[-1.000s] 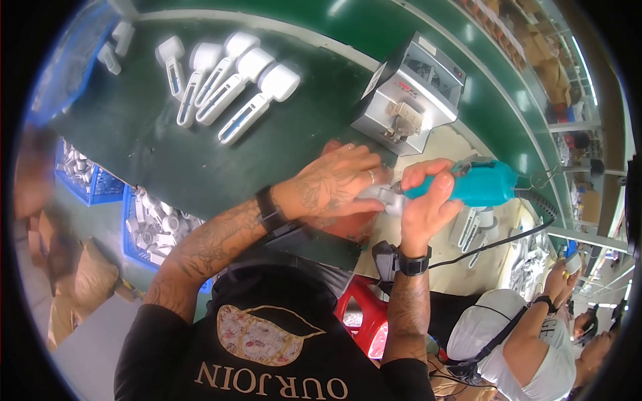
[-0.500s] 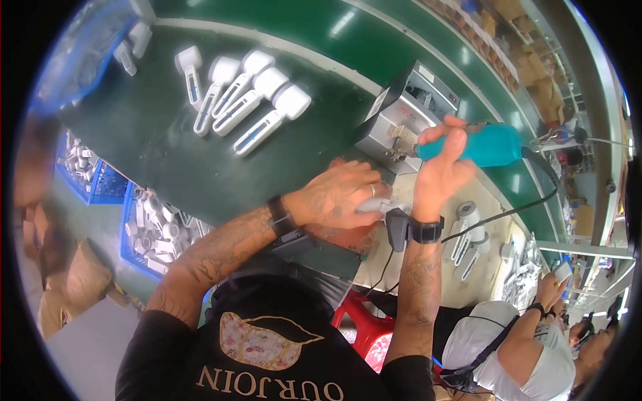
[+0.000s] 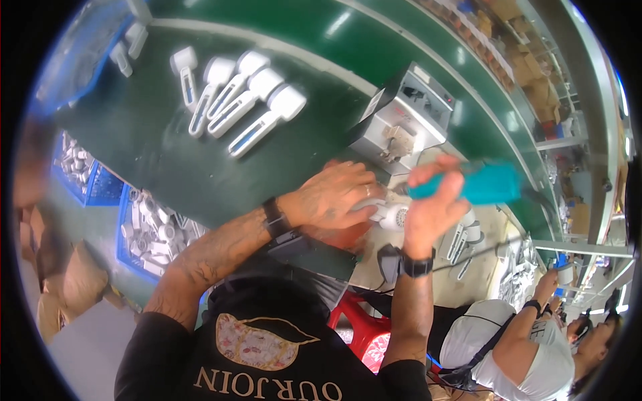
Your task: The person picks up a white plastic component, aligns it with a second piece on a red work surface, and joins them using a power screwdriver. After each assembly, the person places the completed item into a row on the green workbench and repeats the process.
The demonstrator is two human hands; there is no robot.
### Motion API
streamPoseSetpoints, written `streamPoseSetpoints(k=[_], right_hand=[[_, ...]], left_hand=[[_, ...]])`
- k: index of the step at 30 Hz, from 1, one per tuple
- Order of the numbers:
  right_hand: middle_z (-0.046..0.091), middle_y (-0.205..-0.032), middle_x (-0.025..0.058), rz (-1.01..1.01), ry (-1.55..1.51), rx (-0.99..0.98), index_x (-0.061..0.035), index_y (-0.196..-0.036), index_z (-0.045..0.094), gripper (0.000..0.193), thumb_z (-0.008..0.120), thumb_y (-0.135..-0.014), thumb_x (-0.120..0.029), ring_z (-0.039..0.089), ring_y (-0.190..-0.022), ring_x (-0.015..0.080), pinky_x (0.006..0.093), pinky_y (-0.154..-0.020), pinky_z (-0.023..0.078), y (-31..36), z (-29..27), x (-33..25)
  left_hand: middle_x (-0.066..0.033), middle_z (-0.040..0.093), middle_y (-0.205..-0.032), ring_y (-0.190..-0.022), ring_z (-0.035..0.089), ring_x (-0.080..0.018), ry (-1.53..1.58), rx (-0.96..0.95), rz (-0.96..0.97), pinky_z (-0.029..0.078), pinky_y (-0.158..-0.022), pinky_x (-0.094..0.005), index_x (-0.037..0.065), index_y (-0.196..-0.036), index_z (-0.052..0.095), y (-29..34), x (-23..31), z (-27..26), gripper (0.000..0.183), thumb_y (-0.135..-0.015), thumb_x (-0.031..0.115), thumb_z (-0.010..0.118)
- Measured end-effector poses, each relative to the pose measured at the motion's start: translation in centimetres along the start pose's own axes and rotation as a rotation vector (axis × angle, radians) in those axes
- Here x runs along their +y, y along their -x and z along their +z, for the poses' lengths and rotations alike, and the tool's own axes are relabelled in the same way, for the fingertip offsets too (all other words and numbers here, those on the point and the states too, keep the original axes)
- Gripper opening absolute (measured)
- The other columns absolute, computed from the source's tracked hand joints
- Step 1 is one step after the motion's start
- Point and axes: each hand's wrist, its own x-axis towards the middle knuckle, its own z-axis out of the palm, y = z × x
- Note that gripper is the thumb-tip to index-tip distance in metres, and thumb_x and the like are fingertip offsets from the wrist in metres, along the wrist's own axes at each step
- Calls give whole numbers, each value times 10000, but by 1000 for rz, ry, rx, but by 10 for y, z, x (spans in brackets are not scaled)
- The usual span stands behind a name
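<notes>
My left hand is closed on a white handheld shower head, which lies low over the table's near right part. Its round perforated face shows just right of my fingers, while much of the handle is covered by them. Wrapped in my right hand is a teal electric screwdriver, held roughly level and blurred by motion. The screwdriver's tip points left, above the shower head and apart from it. Beyond my hands stands a grey box-shaped screw feeder.
Several white shower heads lie on the green tabletop; more rest on a pale board at right. Blue crates of white parts stand left. A red stool is below the table. Another person works at right.
My right hand has brought the screwdriver nearer, away from the screw feeder and toward the shower head. My left hand keeps its hold, almost unmoved.
</notes>
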Motion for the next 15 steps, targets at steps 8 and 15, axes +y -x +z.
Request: streamPoseSetpoints(k=[8, 15], right_hand=[[517, -690, 78, -41, 0, -56, 52, -1110, 501, 592, 575, -971, -519, 519, -613, 182, 312, -566, 443, 40, -29, -7], [520, -690, 84, -62, -30, -55, 47, -1088, 498, 562, 588, -970, -495, 515, -606, 188, 316, -558, 446, 41, -31, 2]], left_hand=[[-41, 590, -1029, -995, 552, -237, -43, -22, 26, 453, -893, -383, 108, -1041, 706, -3, 1, -1, 260, -867, 294, 657], [-37, 587, -1036, -997, 551, -233, -18, -48, 2, 454, -896, -377, 109, -1061, 701, -3, 4, -2, 265, -864, 283, 662]])
